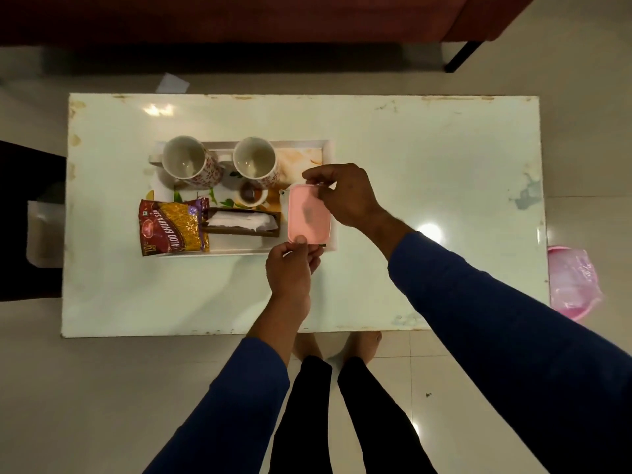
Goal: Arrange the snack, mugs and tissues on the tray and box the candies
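Near the middle of the frame, both hands hold the pink box over the right end of the tray: left hand pinches its near edge, right hand grips its far edge. On the tray stand two mugs, and left of the box lie the snack and tissues.

Home living room. Low white coffee table with chipped edges on glossy floor tiles, dark red sofa right behind it. Person stands barefoot. Pink bin with plastic liner beside the table.
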